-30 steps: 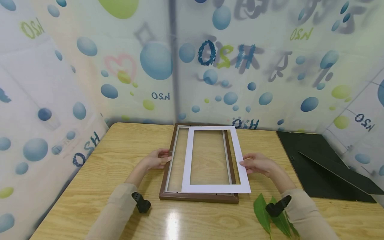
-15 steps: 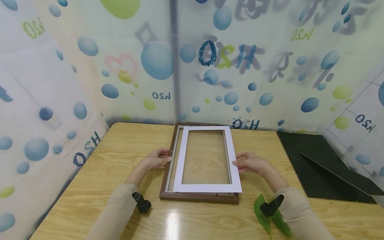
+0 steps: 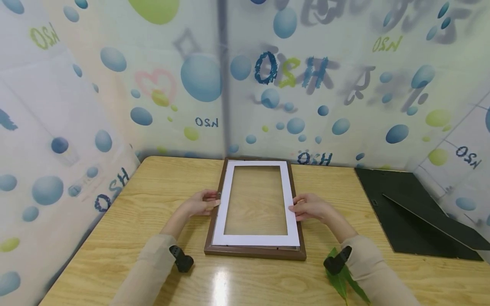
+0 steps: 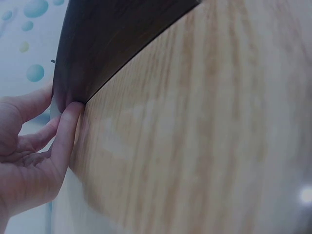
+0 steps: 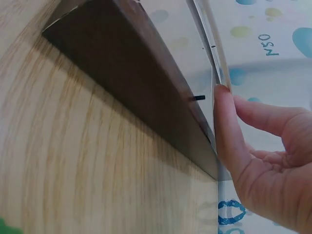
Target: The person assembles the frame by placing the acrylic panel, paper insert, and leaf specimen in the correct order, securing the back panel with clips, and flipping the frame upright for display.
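Note:
A brown picture frame lies face down on the wooden table, its inner side up. Over its opening is a white picture mat, and part of the frame's inner ledge shows below the mat. My left hand grips the frame's left side; in the left wrist view its fingertips are against the brown outer wall. With thumb and fingers my right hand pinches the mat's right edge. The right wrist view shows the mat raised above the frame's rim, near a small dark tab.
At the right of the table lies a black backing board with its stand leg folded out. Green leaves lie partly under the right forearm. A patterned curtain hangs behind the table.
My right hand has moved left with the mat, which has gone from overhanging the frame's right side to lying within its outline. The left hand has stayed at the frame's left side.

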The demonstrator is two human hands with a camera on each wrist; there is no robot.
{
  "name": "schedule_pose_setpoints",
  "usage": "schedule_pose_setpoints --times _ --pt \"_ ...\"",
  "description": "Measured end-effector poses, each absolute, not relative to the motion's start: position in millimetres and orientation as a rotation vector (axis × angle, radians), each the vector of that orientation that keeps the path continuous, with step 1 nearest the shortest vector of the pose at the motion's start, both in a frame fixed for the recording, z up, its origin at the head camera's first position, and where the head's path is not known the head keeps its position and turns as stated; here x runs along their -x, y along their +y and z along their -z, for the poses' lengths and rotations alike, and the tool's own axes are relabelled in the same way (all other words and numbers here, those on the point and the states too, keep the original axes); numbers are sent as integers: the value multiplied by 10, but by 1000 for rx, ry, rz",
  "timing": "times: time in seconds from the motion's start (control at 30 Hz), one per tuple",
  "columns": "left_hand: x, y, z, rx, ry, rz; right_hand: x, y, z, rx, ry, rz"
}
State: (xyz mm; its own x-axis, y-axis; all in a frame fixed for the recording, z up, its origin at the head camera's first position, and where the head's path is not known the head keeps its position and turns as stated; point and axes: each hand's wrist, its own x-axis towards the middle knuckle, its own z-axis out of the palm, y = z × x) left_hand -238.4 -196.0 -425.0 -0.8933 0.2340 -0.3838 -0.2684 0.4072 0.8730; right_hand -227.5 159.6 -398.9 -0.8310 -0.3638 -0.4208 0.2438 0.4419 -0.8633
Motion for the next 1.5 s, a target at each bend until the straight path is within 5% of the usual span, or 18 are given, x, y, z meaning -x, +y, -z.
schedule_pose_setpoints --times 1.5 --pt "2400 -1912 4247 69 2267 -1487 2079 1721 3844 154 2277 1348"
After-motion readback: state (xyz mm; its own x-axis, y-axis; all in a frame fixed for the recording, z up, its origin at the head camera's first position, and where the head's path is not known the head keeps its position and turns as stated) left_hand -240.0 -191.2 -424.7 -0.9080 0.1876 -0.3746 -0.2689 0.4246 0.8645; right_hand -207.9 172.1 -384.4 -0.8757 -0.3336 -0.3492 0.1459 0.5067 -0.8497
